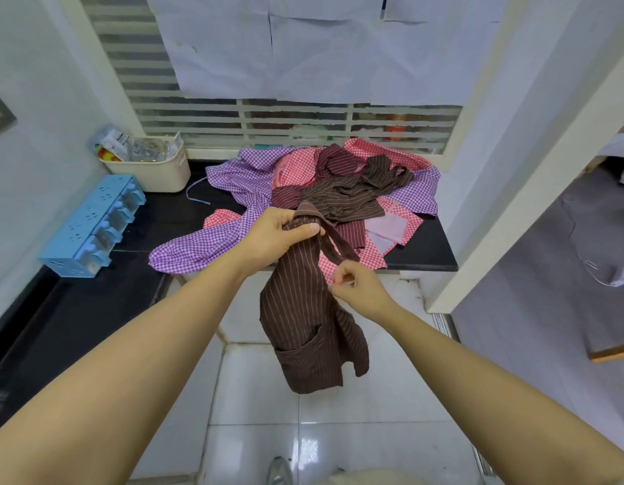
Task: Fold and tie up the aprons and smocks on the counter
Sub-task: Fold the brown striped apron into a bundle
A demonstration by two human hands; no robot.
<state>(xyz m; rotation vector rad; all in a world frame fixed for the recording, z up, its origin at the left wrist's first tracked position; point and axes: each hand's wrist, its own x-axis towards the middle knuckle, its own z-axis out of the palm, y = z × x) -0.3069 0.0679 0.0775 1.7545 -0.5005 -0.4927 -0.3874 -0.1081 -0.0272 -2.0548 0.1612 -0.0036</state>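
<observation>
Head view: a person's left hand (282, 236) clenches the bunched top of a brown pinstriped cloth apron (303, 330), its grip wrapped tight round the gathered fabric just in front of the black stone tabletop (426, 250). The right hand (352, 285), lower and nearer the camera, pinches the end of the apron's narrow matching strap (338, 245) between thumb and curled fingers; the strap runs in a straight line up to the left hand's grip. The apron's body hangs free below both hands, off the tabletop and above the white tiled floor (261, 397), a patch pocket showing near its lower edge. Behind, heaped on the right half of the tabletop, lie the other garments: a purple gingham smock (212, 243) with one part spilling toward the front edge, a red gingham smock (391, 152) at the back by the window, and a maroon striped apron (338, 162) and a second brown striped apron (349, 197) tangled on top. A cream plastic basket (156, 173) of packets stands at the back left, a pale blue plastic rack of small clear drawers (90, 225) just in front of it along the left wall, and a thin white string (195, 194) lies loose between basket and pile. White paper sheets (268, 47) cover the upper part of the louvred window (296, 120).
</observation>
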